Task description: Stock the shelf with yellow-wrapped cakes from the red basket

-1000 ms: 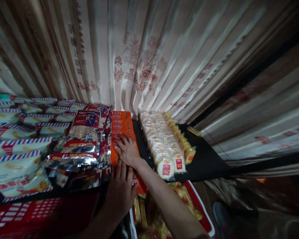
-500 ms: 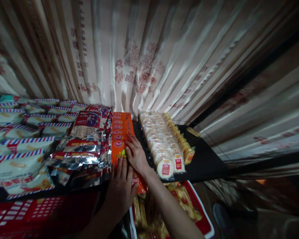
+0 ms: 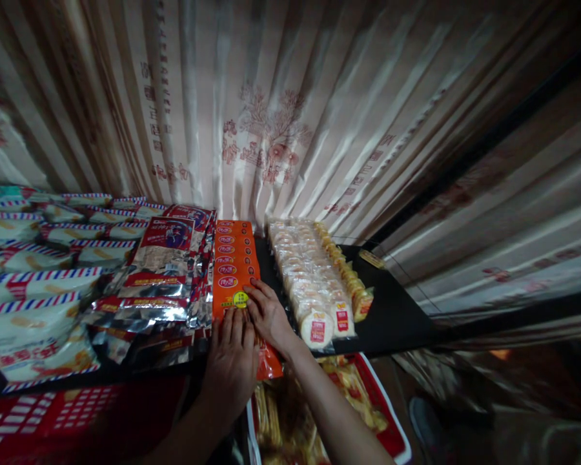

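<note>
Orange snack packets (image 3: 234,255) lie overlapped in a row on the black table, their repeated oval logos showing. My left hand (image 3: 234,352) rests palm down on the near end of that row, fingers stretched forward. Just to its right, my right hand (image 3: 270,316) lies along the row's right edge with its fingers extended over the orange wrapping. Neither hand is wrapped around a packet. A yellow round mark shows just beyond my left fingertips. Part of the nearest packet is hidden under both hands, and its lower corner sticks out below them.
Dark red and silver bags (image 3: 164,265) lie left of the row, with white striped bags (image 3: 43,336) farther left. Clear-wrapped round crackers (image 3: 310,284) and yellow packets (image 3: 351,278) stand right. Below are a red basket (image 3: 53,413) and a white-rimmed crate (image 3: 397,433). A curtain (image 3: 271,97) hangs behind.
My right hand has slid slightly toward me along the orange packets, uncovering more of the yellow mark. My left hand stays nearly in place. The whole view has shifted slightly.
</note>
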The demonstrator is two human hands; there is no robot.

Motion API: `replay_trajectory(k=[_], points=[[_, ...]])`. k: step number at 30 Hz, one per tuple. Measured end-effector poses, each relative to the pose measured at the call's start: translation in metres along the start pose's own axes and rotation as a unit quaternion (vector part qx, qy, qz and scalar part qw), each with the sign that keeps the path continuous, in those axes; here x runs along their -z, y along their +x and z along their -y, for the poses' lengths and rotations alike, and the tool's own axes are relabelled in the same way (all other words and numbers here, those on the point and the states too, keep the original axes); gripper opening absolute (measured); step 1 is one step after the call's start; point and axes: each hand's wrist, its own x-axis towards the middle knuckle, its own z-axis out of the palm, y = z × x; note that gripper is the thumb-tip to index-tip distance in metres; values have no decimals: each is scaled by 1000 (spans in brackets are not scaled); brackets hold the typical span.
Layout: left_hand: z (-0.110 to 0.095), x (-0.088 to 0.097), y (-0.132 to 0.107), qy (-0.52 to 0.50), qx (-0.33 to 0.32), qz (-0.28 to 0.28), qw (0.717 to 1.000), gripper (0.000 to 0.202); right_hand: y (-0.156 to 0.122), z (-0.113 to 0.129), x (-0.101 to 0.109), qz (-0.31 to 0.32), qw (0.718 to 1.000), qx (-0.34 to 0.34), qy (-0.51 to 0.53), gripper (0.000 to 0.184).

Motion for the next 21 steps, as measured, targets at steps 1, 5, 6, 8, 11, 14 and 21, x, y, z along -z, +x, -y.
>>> replay_trajectory(k=[1,5,6,8,11,14,21], points=[[-1,-1,0,6,0,-3,1000,38,0,0,1,2,1000,1,2,34],[-4,-7,-2,13,12,-16,1000,39,-1,1,2,-5,1000,4,9,32],[-4,-8,-2,12,15,-17,1000,40,-1,2,2,-14,1000,0,17,31],[-5,-8,-2,8,15,-12,1000,41,-2,2,3,-43,998,-17,40,30],[-6,-5,-1,1,24,1,1000,41,-5,2,7,-89,993,-40,62,29],[-6,-2,1,-3,22,15,1000,39,-7,3,11,-103,992,-40,60,30],[-5,-5,-1,-8,26,-3,1000,43,2,15,3,-58,997,-3,43,31]])
